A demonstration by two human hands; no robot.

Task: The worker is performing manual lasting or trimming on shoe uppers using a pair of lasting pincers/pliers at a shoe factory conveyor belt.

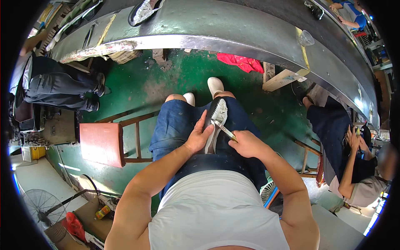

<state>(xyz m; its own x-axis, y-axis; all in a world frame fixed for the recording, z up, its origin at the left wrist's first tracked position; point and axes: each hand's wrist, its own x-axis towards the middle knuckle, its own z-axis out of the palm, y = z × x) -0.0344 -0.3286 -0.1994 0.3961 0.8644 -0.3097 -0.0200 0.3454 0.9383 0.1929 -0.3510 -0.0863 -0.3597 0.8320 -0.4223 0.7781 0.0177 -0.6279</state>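
A shoe (219, 113) lies across my lap with its underside up, a crumpled white lining showing toward its front and a dark edge around it. My left hand (198, 136) grips the shoe along its left side, fingers stretched forward and thumb over the edge. In my right hand (246, 143) is a metal hand tool (225, 131) with a yellowish handle, perhaps pliers. Its head touches the shoe's edge near my left thumb. How its jaws stand is too small to tell.
A long dark workbench (187, 27) curves ahead, bearing another shoe (146, 11) and a clear plastic cup (306, 38). A stool with a pink seat (102, 143) stands at left. Red cloth (239, 62) lies beneath the bench edge. People sit on both sides; a fan (41, 210) is lower left.
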